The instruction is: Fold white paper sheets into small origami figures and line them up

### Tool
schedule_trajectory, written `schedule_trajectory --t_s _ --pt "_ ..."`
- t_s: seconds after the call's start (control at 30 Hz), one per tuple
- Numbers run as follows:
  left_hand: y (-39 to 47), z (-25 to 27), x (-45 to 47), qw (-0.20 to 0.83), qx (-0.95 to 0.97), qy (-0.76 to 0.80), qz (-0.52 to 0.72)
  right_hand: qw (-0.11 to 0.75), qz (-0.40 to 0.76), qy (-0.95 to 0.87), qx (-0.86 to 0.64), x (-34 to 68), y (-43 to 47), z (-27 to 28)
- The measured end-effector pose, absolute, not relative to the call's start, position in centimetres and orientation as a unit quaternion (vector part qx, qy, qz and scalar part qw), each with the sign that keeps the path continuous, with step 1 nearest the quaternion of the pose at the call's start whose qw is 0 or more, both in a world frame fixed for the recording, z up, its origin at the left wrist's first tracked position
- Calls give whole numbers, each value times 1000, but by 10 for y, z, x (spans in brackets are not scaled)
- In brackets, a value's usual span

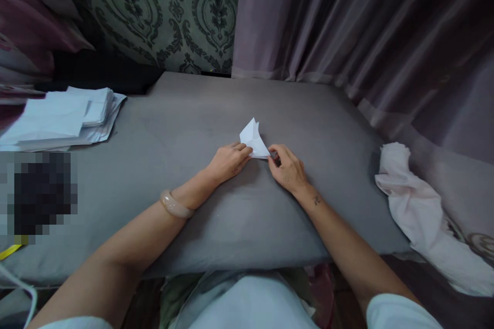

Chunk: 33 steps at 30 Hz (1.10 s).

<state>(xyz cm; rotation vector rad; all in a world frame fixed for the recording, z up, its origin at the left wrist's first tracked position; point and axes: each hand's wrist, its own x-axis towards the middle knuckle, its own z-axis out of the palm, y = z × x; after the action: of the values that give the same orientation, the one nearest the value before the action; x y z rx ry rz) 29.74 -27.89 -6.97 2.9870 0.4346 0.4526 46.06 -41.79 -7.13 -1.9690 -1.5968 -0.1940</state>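
Observation:
A small piece of folded white paper point(253, 136) lies near the middle of the grey-covered table, one pointed flap standing up at its far side. My left hand point(232, 160) rests on its left lower part, fingers together and pressing it. At the paper's right corner, my right hand point(287, 165) pinches the tip between thumb and forefinger. The underside of the paper is hidden. A pale bangle point(175, 204) circles my left wrist.
On the left lies a stack of white papers point(57, 118), with black cloth point(104, 72) behind it. A crumpled pale cloth point(428, 205) lies along the right edge of the grey table cover point(239, 226). Purple curtains point(301, 20) hang behind and to the right.

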Motion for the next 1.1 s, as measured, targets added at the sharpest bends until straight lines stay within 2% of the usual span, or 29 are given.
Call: schedule_trajectory --t_s 0.67,0.93,1.1 --pt "-280 -62 297 48 983 124 127 140 -213 -719 -646 474 -415 -72" --pt "-278 -63 296 46 986 101 121 104 -156 -747 -637 480 -416 -70" --pt "-278 -61 296 45 989 93 105 75 -167 -757 -627 482 -417 -71"
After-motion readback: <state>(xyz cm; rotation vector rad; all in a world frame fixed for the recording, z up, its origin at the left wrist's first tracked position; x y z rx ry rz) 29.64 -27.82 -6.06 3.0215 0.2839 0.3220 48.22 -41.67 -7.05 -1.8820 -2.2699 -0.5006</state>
